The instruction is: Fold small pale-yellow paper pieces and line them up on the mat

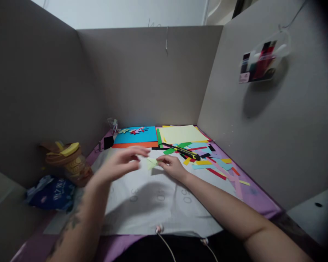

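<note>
While the right hand (172,166) pinches a small piece of pale green paper (152,163) between thumb and fingertips, the left hand (125,161) hangs just beside it, fingers spread and thumb apart, gripping nothing that shows. Motion blurs that hand, so I cannot tell whether a fingertip touches the paper. The piece is held above the white sheet (125,214), near the middle of the table. Its own folds are too small to read clearly.

Because the paper looks thin and only one hand pinches it, a hasty grab from the left could crease it wrongly, tear it or knock it loose. If dropped, it could slide among the loose paper strips (213,164), where similar light colours would make it harder to spot. The cutter knife (183,150) lies on those strips, just beyond the right hand; whether its blade is out cannot be told, so a careless reach that way might cut a finger. A wide swing of the left arm could also tip the brown cup (76,165).
</note>
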The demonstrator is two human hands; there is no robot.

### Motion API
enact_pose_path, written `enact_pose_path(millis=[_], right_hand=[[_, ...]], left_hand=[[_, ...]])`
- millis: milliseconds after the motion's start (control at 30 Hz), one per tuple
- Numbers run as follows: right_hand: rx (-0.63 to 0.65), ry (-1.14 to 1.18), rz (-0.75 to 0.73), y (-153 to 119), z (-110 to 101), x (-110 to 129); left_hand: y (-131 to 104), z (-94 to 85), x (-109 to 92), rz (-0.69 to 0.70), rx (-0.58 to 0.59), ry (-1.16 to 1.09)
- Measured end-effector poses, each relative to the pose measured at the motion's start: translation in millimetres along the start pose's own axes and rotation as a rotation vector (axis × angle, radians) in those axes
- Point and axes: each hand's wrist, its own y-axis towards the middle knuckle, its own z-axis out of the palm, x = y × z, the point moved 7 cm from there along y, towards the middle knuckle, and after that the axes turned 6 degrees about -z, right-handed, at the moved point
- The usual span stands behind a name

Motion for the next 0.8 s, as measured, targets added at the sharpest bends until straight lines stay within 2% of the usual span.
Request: enact_pose_path(millis=[100, 133, 200, 300, 467, 667, 800], right_hand=[[0.015, 0.041, 0.005, -1, 0, -2], [0.021, 0.055, 0.015, -1, 0, -4], [0.023, 0.072, 0.042, 0, 0, -8], [0.004, 0.098, 0.092, 0, -1, -15], [0.000, 0.164, 0.136, 0, 3, -23], [0.001, 0.183, 0.161, 0, 5, -29], [-0.019, 0.145, 0.139, 0, 2, -25]], left_hand=[[5, 39.5, 22, 0.076, 0.194, 0.181], [8, 48.7, 33, 0.072, 0.222, 0.228], [12, 55.6, 58, -0.013, 0.191, 0.229], [15, 54.4, 80, -0.114, 0.124, 0.078], [14, 56.4, 92, -0.252, 0.145, -0.131], [15, 59.7, 96, -0.245, 0.138, -0.148], [15, 59.7, 96, -0.227, 0.131, -0.100]])
